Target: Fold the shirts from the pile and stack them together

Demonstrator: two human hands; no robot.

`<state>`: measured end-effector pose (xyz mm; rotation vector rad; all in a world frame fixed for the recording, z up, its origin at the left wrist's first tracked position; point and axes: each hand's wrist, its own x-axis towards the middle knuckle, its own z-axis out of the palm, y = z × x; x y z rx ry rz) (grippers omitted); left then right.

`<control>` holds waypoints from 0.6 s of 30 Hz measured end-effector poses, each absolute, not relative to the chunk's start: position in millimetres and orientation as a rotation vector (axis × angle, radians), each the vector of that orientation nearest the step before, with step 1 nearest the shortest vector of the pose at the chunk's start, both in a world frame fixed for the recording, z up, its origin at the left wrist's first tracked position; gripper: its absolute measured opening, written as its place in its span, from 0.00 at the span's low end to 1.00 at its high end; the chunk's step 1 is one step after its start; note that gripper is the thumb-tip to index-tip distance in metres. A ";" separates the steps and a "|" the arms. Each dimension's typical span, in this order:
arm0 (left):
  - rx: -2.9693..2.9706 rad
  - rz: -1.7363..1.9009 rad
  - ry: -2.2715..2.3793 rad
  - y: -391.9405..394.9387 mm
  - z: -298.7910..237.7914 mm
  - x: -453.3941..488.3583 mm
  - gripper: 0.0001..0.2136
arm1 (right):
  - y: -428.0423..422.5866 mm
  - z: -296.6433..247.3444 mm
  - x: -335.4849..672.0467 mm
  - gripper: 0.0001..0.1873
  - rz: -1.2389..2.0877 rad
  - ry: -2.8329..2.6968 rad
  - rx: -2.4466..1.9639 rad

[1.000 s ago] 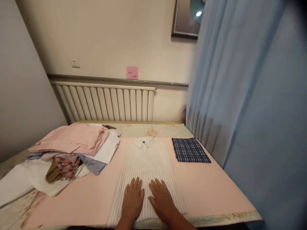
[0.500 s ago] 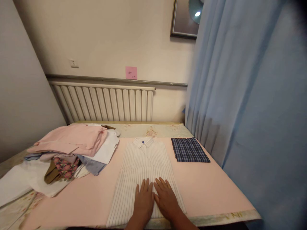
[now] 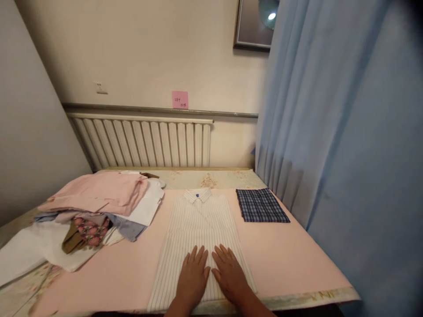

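Observation:
A white shirt with thin stripes (image 3: 201, 220) lies flat and lengthwise on the pink sheet (image 3: 280, 259), collar at the far end, sides folded in. My left hand (image 3: 193, 278) and my right hand (image 3: 230, 275) rest side by side on its near end, palms down, fingers stretched out. Neither hand holds anything.
A heap of unfolded clothes (image 3: 95, 207), pink on top, sits at the left. A folded dark plaid cloth (image 3: 261, 205) lies at the right near the blue curtain (image 3: 337, 132). A radiator (image 3: 142, 141) runs along the wall behind the table.
Both hands have slid from the shirt's middle-left towards its centre and closer together, then eased back slightly towards me. The shirt lies as it did.

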<state>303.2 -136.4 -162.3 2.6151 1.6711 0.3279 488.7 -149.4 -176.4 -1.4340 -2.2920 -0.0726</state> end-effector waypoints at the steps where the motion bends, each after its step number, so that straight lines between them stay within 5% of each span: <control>1: 2.618 0.333 1.670 -136.8 -162.4 300.1 0.24 | -151.5 -177.0 490.8 0.25 -0.078 -2.305 -1.419; 18: 2.505 0.438 1.872 -148.9 -169.2 251.6 0.22 | -180.3 -200.7 524.3 0.28 -0.395 -2.256 -1.391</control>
